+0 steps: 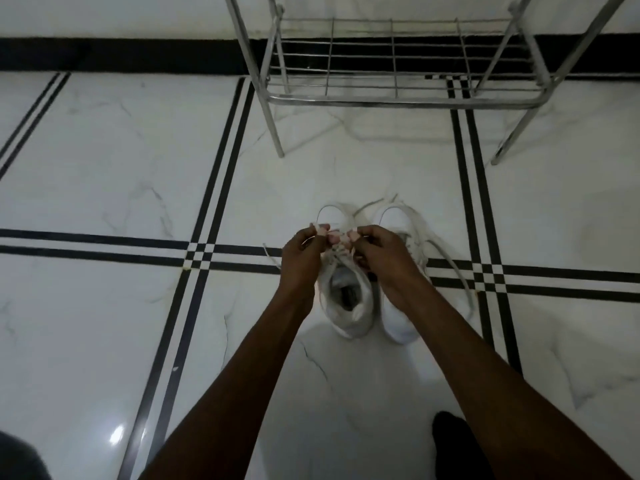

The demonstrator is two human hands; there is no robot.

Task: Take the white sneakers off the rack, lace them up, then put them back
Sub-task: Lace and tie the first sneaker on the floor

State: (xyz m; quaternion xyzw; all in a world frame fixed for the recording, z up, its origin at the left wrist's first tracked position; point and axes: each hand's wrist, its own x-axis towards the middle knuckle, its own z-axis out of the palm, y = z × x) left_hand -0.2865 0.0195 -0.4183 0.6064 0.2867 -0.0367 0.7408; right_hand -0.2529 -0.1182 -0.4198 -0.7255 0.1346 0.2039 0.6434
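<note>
bare floor [104, 150] all round, rack [391, 64] beyond, wire shelf open

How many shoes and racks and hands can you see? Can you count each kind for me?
White sneakers: 2, the left sneaker and the right sneaker, side by side on the floor
Metal shoe rack: 1
Hands: 2, the left hand and the right hand, both pinching the left sneaker's laces
Total: 5

- White marble-look floor tiles [104, 161] with paired black inlay stripes [221, 161] crossing.
- Black skirting band [121, 53] along the white wall [104, 15].
</note>
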